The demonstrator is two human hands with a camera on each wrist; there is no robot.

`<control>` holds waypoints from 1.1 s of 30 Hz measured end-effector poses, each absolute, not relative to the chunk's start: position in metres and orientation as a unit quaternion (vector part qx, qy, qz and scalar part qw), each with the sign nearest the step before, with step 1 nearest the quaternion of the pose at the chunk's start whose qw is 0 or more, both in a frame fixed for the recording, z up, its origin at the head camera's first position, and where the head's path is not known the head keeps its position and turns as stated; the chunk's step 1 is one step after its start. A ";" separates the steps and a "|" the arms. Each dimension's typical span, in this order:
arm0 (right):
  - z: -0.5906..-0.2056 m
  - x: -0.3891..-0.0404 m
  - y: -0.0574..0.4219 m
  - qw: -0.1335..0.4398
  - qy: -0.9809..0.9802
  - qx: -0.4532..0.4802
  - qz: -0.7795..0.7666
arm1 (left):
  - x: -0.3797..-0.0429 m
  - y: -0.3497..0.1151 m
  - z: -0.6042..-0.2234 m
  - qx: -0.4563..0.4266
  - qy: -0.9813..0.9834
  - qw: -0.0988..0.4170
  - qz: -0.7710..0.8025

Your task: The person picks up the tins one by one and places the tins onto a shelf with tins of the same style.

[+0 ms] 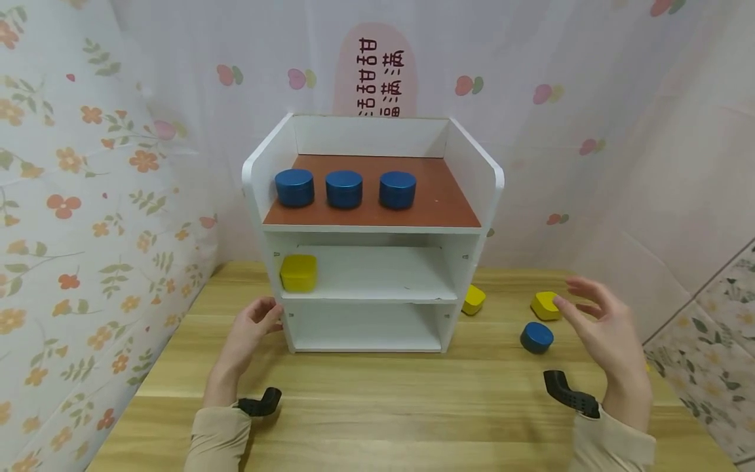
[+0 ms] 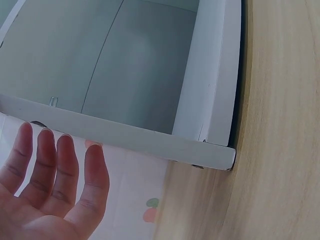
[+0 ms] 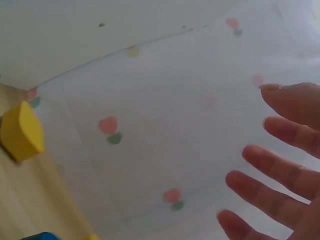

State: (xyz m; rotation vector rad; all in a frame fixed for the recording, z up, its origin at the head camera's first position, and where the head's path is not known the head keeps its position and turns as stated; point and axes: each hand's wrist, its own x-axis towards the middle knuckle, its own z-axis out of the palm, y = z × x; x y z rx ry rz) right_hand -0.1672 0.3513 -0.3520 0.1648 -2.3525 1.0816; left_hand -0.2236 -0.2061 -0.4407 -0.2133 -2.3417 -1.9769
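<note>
At the lower left side of a white shelf unit (image 1: 368, 294), my left hand (image 1: 250, 331) has its fingertips right by the side panel (image 2: 150, 140) and holds nothing. My right hand (image 1: 607, 328) is raised on the right, thumb and fingers spread with nothing between them. Nearest to it are a yellow box (image 1: 545, 305) and a round blue tin (image 1: 537, 337) on the table. Three more round blue tins (image 1: 344, 189) stand in a row on the brown top shelf. Another yellow box (image 1: 299, 273) sits at the left end of the middle shelf.
A further yellow box (image 1: 474, 300) lies against the unit's right side, partly hidden by it. The wooden table (image 1: 377, 406) carries everything. A floral curtain (image 1: 88, 196) hangs at the left, and a printed cloth (image 1: 548, 144) hangs behind the unit.
</note>
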 end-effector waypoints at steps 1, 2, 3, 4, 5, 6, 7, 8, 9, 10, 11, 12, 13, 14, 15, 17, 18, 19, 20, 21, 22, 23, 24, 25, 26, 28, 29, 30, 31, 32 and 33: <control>-0.358 -0.171 0.356 0.265 -0.873 0.056 0.406 | -0.224 -0.206 -0.441 -0.069 -0.761 0.035 -0.644; -0.364 -0.174 0.360 0.259 -0.874 0.051 0.408 | -0.224 -0.205 -0.441 -0.068 -0.760 0.036 -0.645; -0.371 -0.178 0.364 0.254 -0.875 0.047 0.410 | -0.224 -0.205 -0.441 -0.067 -0.759 0.035 -0.646; -0.377 -0.182 0.368 0.246 -0.877 0.041 0.411 | -0.223 -0.205 -0.441 -0.066 -0.759 0.036 -0.647; -0.384 -0.185 0.371 0.237 -0.880 0.034 0.410 | -0.223 -0.205 -0.441 -0.066 -0.758 0.036 -0.648; -0.391 -0.189 0.374 0.227 -0.885 0.024 0.405 | -0.222 -0.205 -0.440 -0.065 -0.757 0.037 -0.649; -0.397 -0.192 0.377 0.217 -0.889 0.015 0.404 | -0.222 -0.205 -0.440 -0.065 -0.757 0.036 -0.649; -0.402 -0.194 0.379 0.209 -0.892 0.007 0.401 | -0.222 -0.205 -0.440 -0.065 -0.757 0.037 -0.649; -0.406 -0.196 0.381 0.202 -0.894 -0.001 0.400 | -0.221 -0.206 -0.439 -0.066 -0.757 0.037 -0.649; -0.411 -0.197 0.383 0.195 -0.893 -0.008 0.405 | -0.221 -0.206 -0.439 -0.066 -0.757 0.037 -0.649; -0.414 -0.198 0.385 0.189 -0.892 -0.012 0.410 | -0.221 -0.206 -0.439 -0.066 -0.758 0.037 -0.648; -0.418 -0.199 0.386 0.185 -0.891 -0.016 0.414 | -0.221 -0.206 -0.438 -0.065 -0.758 0.036 -0.648; -0.420 -0.200 0.387 0.181 -0.890 -0.020 0.418 | -0.222 -0.206 -0.438 -0.065 -0.759 0.036 -0.647; -0.423 -0.199 0.388 0.175 -0.890 -0.024 0.419 | -0.222 -0.206 -0.439 -0.065 -0.759 0.035 -0.646; -0.425 -0.199 0.389 0.168 -0.890 -0.030 0.423 | -0.222 -0.206 -0.439 -0.065 -0.760 0.035 -0.646; -0.430 -0.199 0.391 0.147 -0.891 -0.044 0.426 | -0.223 -0.206 -0.439 -0.067 -0.759 0.034 -0.647; -0.432 -0.199 0.393 0.137 -0.893 -0.051 0.425 | -0.223 -0.206 -0.439 -0.067 -0.759 0.034 -0.646; -0.435 -0.198 0.394 0.125 -0.893 -0.058 0.428 | -0.223 -0.206 -0.439 -0.069 -0.759 0.034 -0.646; -0.437 -0.199 0.395 0.116 -0.894 -0.062 0.428 | -0.223 -0.205 -0.438 -0.069 -0.759 0.035 -0.646; -0.440 -0.199 0.396 0.109 -0.895 -0.064 0.428 | -0.223 -0.205 -0.438 -0.070 -0.760 0.035 -0.646; -0.443 -0.200 0.397 0.102 -0.897 -0.063 0.426 | -0.223 -0.205 -0.438 -0.070 -0.760 0.034 -0.645; -0.446 -0.201 0.398 0.097 -0.898 -0.060 0.425 | -0.222 -0.205 -0.438 -0.070 -0.761 0.034 -0.644; -0.449 -0.202 0.398 0.094 -0.899 -0.057 0.424 | -0.222 -0.204 -0.437 -0.070 -0.762 0.034 -0.643; -0.452 -0.203 0.399 0.089 -0.899 -0.055 0.425 | -0.221 -0.204 -0.437 -0.071 -0.762 0.034 -0.643; -0.454 -0.203 0.399 0.086 -0.900 -0.053 0.424 | -0.221 -0.204 -0.437 -0.071 -0.762 0.035 -0.643; -0.458 -0.205 0.400 0.076 -0.898 -0.050 0.431 | -0.220 -0.204 -0.436 -0.072 -0.762 0.035 -0.642; -0.459 -0.205 0.400 0.071 -0.896 -0.052 0.434 | -0.220 -0.204 -0.436 -0.072 -0.762 0.036 -0.642; -0.461 -0.205 0.401 0.067 -0.896 -0.055 0.436 | -0.221 -0.204 -0.436 -0.072 -0.763 0.036 -0.642; -0.462 -0.206 0.401 0.063 -0.896 -0.058 0.436 | -0.221 -0.204 -0.437 -0.071 -0.763 0.036 -0.641; -0.464 -0.206 0.401 0.059 -0.895 -0.059 0.437 | -0.221 -0.204 -0.437 -0.071 -0.763 0.036 -0.641; -0.465 -0.207 0.402 0.055 -0.896 -0.061 0.437 | -0.221 -0.205 -0.437 -0.070 -0.763 0.035 -0.641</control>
